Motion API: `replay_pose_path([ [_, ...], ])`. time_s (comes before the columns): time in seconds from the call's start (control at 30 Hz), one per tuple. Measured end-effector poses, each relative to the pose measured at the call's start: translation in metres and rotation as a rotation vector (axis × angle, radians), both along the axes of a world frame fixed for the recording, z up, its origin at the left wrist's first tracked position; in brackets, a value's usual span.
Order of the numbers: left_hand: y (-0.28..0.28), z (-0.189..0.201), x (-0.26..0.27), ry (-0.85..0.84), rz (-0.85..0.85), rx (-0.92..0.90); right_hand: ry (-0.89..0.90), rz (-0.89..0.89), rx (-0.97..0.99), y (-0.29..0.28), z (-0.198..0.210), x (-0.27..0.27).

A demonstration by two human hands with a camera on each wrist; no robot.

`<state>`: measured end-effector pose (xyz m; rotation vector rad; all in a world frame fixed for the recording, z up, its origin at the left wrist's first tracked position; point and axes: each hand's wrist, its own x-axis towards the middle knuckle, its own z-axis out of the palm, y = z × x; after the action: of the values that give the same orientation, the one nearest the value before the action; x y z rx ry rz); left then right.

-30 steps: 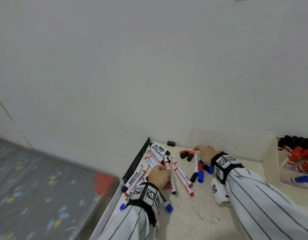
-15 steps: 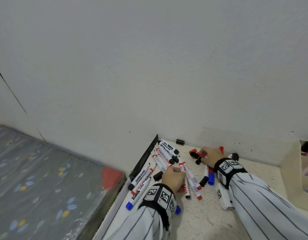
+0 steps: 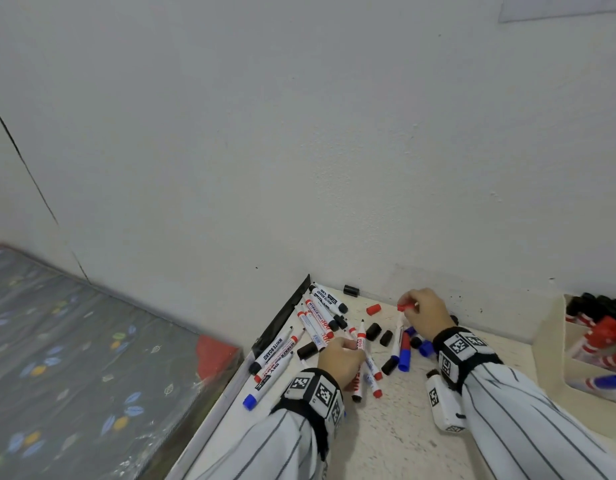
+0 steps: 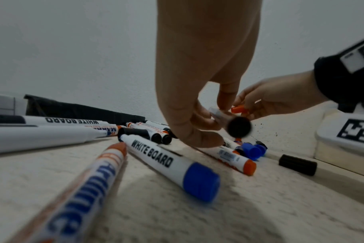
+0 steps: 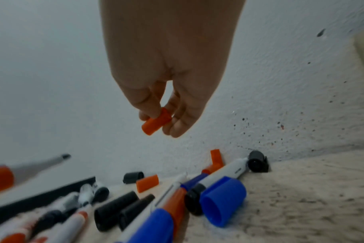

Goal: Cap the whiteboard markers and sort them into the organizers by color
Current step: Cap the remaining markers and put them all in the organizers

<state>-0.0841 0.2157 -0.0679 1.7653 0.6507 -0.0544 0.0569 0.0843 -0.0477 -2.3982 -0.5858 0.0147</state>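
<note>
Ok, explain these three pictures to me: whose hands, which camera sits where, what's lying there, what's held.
No machine here: a person in striped sleeves wears three cameras. The wide picture comes from the head; the two close ones from each wrist, looking along the fingers. On the speckled table lie loose whiteboard markers and red, black and blue caps. The left hand holds an uncapped marker, tip raised. The right hand pinches a red cap above the pile. An organizer with sorted markers stands at the right.

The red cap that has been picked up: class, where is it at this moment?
The red cap is pinched in the right hand, raised above the table near the wall, just right of the uncapped marker in the left hand.
</note>
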Motion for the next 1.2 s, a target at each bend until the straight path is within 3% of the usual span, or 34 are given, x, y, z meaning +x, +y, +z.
replay_pose_path([
  [0.33, -0.045, 0.006, -0.022, -0.165, -0.119, -0.004, 0.127, 0.111, 0.106, -0.059, 0.021, -0.049],
  [0.7, -0.078, -0.004, -0.041, -0.192, -0.245, 0.151, 0.17, 0.053, 0.067, -0.094, -0.001, -0.095],
  [0.77, -0.08, -0.007, -0.043, -0.21, -0.273, 0.27, 0.223, 0.027, 0.085, -0.096, -0.005, -0.099],
  [0.93, -0.082, -0.01, -0.044, -0.431, -0.309, 0.915, 0.379, 0.034, 0.021, -0.099, -0.012, -0.106],
  [1.07, -0.084, -0.014, -0.044, -0.53, -0.372, 1.16, 0.403, 0.104, 0.025, -0.1, -0.014, -0.107],
  [1.2, -0.084, -0.012, -0.042, -0.511, -0.415, 1.181, 0.416, 0.106, 0.065, -0.1, -0.015, -0.106],
])
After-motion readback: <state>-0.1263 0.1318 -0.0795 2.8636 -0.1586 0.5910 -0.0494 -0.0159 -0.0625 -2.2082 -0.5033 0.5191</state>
